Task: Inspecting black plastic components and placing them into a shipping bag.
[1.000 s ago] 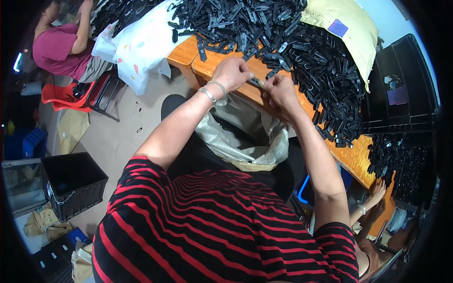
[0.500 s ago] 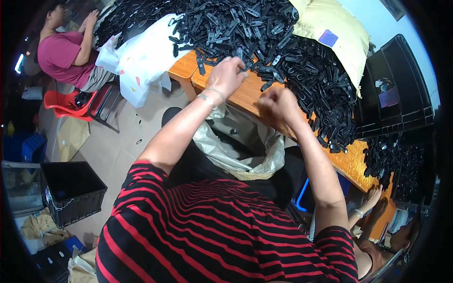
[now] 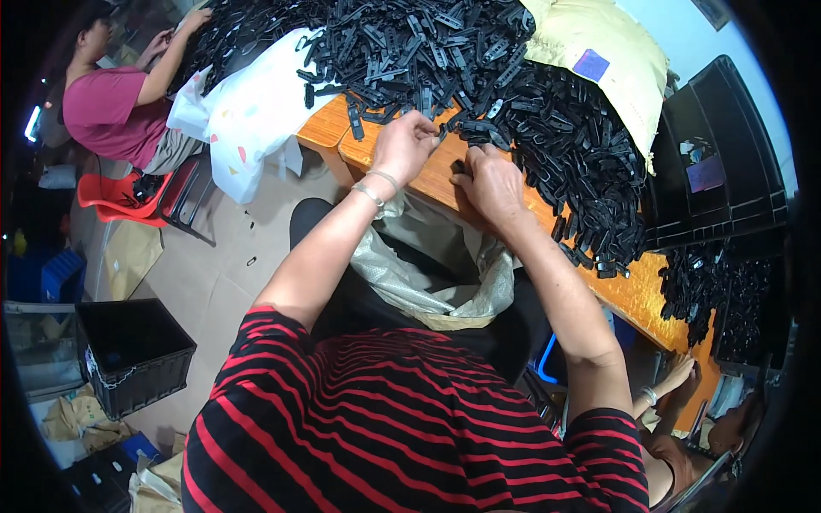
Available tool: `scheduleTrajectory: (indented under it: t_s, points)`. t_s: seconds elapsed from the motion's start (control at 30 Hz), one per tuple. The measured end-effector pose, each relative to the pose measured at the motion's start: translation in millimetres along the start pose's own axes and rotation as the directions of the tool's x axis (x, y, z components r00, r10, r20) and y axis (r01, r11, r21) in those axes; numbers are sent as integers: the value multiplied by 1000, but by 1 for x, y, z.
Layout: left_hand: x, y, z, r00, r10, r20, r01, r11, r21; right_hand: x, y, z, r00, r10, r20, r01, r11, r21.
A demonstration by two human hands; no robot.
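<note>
My left hand (image 3: pixel 404 150) is at the table edge, thumb and fingers pinched on a small black plastic piece (image 3: pixel 442 132). Close to its right, my right hand (image 3: pixel 494 181) curls over the wooden table (image 3: pixel 438 181), a dark piece (image 3: pixel 459 167) showing at its fingertips. Beyond both hands spreads a heap of slim black plastic pieces (image 3: pixel 419 51), running down along the right side. Under my hands, between my legs, a woven white sack (image 3: pixel 487 299) gapes upward. What lies deep in it is too dark to make out.
A yellowish sack (image 3: pixel 620 51) rests on the heap at the far right, and a white plastic bag (image 3: pixel 256 103) drapes over the left. A black crate (image 3: pixel 137 355) stands on the floor. One co-worker (image 3: pixel 115 111) sits far left; another's hand (image 3: pixel 676 376) shows low right.
My right hand has shifted slightly left and up, and its fingers now show a dark piece. A small piece visible in the sack's mouth no longer shows. My left hand stays near the heap's edge.
</note>
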State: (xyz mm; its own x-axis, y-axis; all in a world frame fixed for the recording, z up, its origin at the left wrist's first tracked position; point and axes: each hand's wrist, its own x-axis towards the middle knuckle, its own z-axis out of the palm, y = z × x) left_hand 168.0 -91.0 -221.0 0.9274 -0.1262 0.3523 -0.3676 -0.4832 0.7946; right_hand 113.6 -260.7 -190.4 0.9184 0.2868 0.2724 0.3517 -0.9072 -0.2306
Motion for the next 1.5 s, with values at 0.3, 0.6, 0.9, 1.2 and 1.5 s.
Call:
scheduleTrajectory:
  t_s: [0.3, 0.6, 0.9, 1.2, 1.5]
  points:
    - [-11, 15, -26, 768, -318, 556, 629, 535, -563, -2, 0, -20, 987, 76, -141, -50, 983, 178]
    - [6, 38, -17, 736, -189, 650, 612, 596, -520, 0, 9, -46, 980, -155, -129, 189, 925, 330]
    - [-23, 48, 11, 969, -112, 221, 108, 994, 32, -19, 37, -34, 904, 407, 135, -382, 621, 685]
    - [-26, 47, 20, 948, 231, 218, -283, 926, 252, -40, 7, -30, 693, 548, 469, -477, -140, 868]
    - [-21, 50, -1, 910, -45, 411, 231, 879, -416, -28, -12, -13, 700, 554, 450, -282, -364, 888]
